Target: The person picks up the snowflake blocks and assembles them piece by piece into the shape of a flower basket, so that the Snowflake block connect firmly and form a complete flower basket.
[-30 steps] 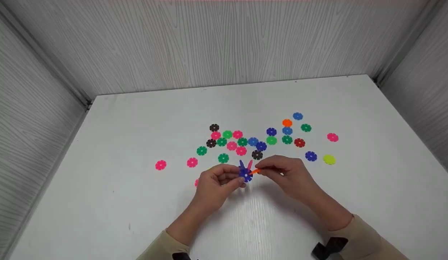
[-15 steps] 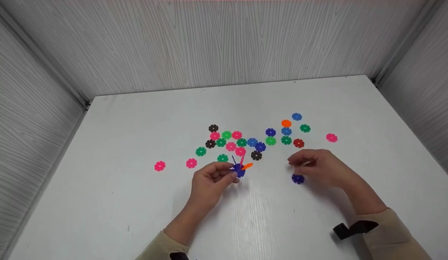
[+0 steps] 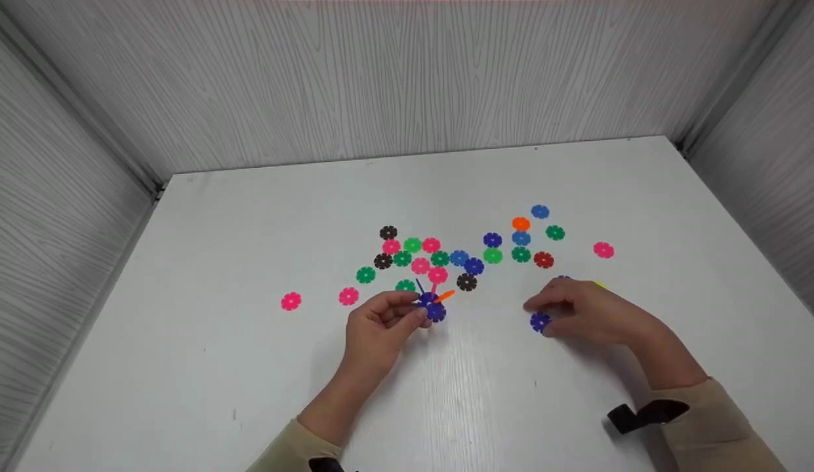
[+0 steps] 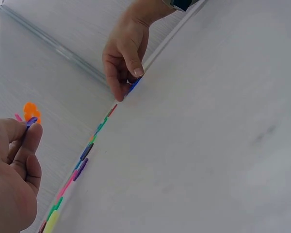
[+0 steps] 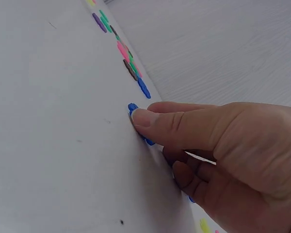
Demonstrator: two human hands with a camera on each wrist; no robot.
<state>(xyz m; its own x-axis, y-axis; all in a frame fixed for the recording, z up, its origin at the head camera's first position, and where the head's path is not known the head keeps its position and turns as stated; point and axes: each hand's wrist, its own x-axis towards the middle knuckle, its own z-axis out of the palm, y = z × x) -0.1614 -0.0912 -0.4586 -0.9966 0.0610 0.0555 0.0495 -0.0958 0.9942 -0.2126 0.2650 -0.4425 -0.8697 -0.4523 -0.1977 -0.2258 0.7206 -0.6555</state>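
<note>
On the white table (image 3: 249,262), notched dark-blue disc (image 3: 540,322), fingers (image 3: 564,308) pinching

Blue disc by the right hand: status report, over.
Right hand pinching the blue disc, disc on the table. Left hand holding the slotted cluster clear of the table. Loose discs beyond, none in the way.

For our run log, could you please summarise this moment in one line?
left hand: holds disc cluster | right hand: pinches blue disc on table
</note>
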